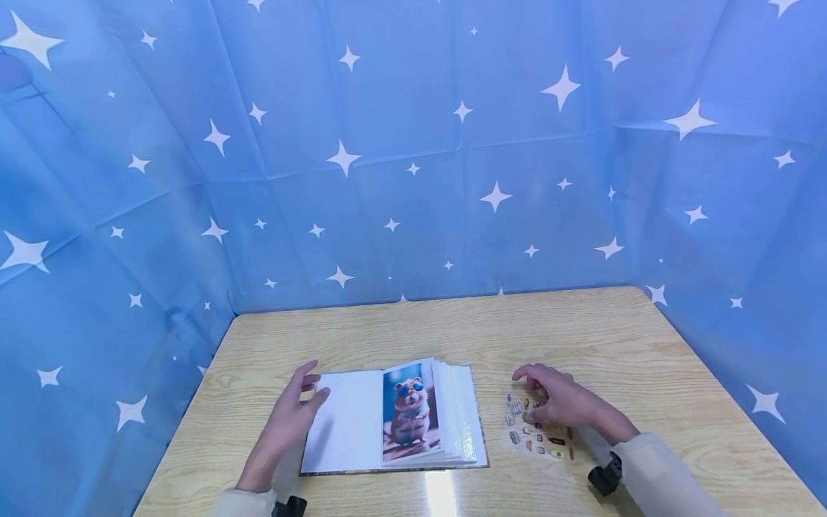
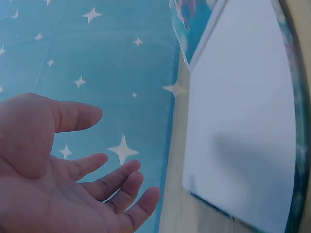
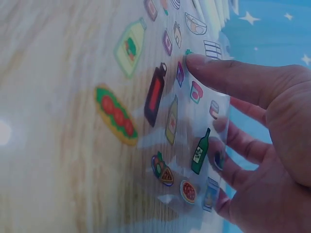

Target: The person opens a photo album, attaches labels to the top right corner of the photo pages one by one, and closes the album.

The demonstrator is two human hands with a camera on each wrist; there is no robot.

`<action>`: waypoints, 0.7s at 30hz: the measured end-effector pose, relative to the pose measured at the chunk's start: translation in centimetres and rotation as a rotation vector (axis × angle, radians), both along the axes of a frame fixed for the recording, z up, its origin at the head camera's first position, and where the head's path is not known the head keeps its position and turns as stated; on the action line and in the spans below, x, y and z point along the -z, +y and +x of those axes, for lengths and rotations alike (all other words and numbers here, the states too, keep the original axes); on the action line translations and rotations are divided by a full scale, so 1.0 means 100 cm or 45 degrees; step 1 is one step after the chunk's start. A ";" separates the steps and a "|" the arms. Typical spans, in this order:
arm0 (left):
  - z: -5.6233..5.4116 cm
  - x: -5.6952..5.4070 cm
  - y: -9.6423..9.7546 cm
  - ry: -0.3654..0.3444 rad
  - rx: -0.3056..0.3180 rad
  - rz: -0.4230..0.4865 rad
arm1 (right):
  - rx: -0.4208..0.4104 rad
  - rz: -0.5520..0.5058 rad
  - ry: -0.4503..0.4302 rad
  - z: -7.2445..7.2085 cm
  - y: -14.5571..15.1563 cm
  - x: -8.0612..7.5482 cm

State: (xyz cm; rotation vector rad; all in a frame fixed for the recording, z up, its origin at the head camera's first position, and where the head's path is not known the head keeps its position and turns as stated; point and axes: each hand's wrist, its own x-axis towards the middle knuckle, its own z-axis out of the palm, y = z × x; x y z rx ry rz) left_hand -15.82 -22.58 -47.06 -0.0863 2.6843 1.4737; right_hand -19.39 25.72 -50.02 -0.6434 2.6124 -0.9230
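Note:
A photo album (image 1: 345,420) lies spread out on the table, its left side a plain white page. On the right, a picture of a hamster in sunglasses (image 1: 410,413) tops a stack of plastic sleeves. Over the album's left edge hovers my left hand (image 1: 287,416), fingers loosely spread and holding nothing. My right hand (image 1: 565,398) holds a clear sticker sheet (image 3: 160,160) at its far edge. The thumb (image 3: 218,73) lies on the near face, while the other fingers show behind the film. Small food and bottle stickers cover the sheet.
The wooden table (image 1: 400,330) has rounded back corners. A blue curtain (image 1: 413,215) with white stars hangs behind it and along both sides. Dark straps with small black devices (image 1: 605,477) sit at the wrists.

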 end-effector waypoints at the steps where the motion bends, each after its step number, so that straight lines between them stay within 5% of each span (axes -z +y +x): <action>1: 0.000 -0.001 0.002 0.004 0.002 0.004 | 0.002 -0.002 0.003 0.000 0.000 0.000; 13: 0.003 -0.006 0.035 0.087 0.050 0.050 | 0.013 -0.031 -0.001 0.000 -0.001 0.003; 21: 0.003 -0.006 0.063 0.110 0.178 0.148 | 0.022 -0.061 -0.029 -0.003 -0.001 0.005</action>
